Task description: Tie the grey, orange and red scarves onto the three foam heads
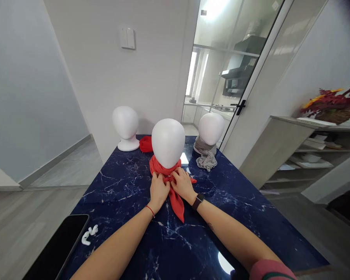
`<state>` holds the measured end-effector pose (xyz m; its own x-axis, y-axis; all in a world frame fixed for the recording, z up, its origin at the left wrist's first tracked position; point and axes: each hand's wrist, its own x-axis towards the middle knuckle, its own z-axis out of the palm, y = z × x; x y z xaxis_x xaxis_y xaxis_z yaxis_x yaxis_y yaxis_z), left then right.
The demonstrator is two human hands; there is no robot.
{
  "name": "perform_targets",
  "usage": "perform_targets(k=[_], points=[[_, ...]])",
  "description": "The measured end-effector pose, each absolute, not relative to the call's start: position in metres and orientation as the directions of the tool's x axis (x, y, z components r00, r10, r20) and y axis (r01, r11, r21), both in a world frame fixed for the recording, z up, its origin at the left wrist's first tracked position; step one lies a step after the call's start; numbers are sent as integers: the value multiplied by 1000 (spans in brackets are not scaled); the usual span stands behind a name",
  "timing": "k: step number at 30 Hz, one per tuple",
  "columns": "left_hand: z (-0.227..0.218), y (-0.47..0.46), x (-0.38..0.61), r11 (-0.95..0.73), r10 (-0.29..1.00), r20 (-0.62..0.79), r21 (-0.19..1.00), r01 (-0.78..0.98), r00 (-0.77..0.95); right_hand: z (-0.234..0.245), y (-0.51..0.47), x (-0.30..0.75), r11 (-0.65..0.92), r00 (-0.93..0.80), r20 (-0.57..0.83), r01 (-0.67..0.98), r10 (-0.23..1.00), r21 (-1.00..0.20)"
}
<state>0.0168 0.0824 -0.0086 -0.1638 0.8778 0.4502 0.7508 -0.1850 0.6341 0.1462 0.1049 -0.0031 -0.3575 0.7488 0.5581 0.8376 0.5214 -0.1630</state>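
A white mannequin head (168,142) stands upright on the table with a red scarf (177,204) wrapped round its neck. My left hand (159,190) grips the scarf at the front of the neck, fingers bent into the cloth. Close beside it, my right hand (183,183) has its fingers closed on the same scarf near the knot area. One pointed end hangs down between my wrists onto the table, and a short tip shows to the right of my right hand. The fingertips and the exact folds they pinch are partly hidden.
A bare mannequin head (126,126) stands back left, near a folded red cloth (146,144). Another head (211,128) at back right wears a knotted grey scarf (207,159). A phone (58,247) and white earbuds (89,234) lie front left on the dark blue marbled table (116,186).
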Motion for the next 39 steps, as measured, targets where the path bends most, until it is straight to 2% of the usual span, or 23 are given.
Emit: perform_targets(k=[4, 10, 13, 17, 20, 22, 26, 32, 36, 39], points=[[-11, 89, 13, -230, 830, 455, 806, 545, -322, -4, 106, 146, 493, -330, 569, 855, 754, -158], [-11, 91, 11, -243, 800, 453, 844, 478, -394, -4, 107, 148, 492, -305, 579, 848, 756, -196], [-7, 85, 15, -255, 807, 496, 782, 569, -320, -2, 106, 148, 521, -303, 598, 822, 742, -231], [0, 76, 22, -180, 822, 538, 557, 811, -186, -1, 105, 147, 546, -311, 610, 801, 729, -245], [3, 73, 21, -160, 815, 550, 517, 841, -184, -2, 106, 147, 550, -309, 611, 796, 729, -254], [3, 74, 18, -189, 795, 564, 582, 791, -225, -3, 108, 147, 528, -273, 610, 799, 744, -287], [2, 76, 12, -298, 766, 547, 767, 568, -338, -7, 113, 149, 466, -166, 601, 796, 782, -386], [-4, 80, 14, -397, 736, 496, 867, 299, -461, -11, 118, 151, 428, -66, 600, 763, 797, -485], [-7, 87, 10, -340, 669, 442, 897, 283, -598, -12, 119, 152, 413, -19, 591, 734, 806, -539], [-9, 91, 4, -295, 664, 459, 886, 357, -590, -11, 119, 152, 421, -9, 591, 710, 806, -564]])
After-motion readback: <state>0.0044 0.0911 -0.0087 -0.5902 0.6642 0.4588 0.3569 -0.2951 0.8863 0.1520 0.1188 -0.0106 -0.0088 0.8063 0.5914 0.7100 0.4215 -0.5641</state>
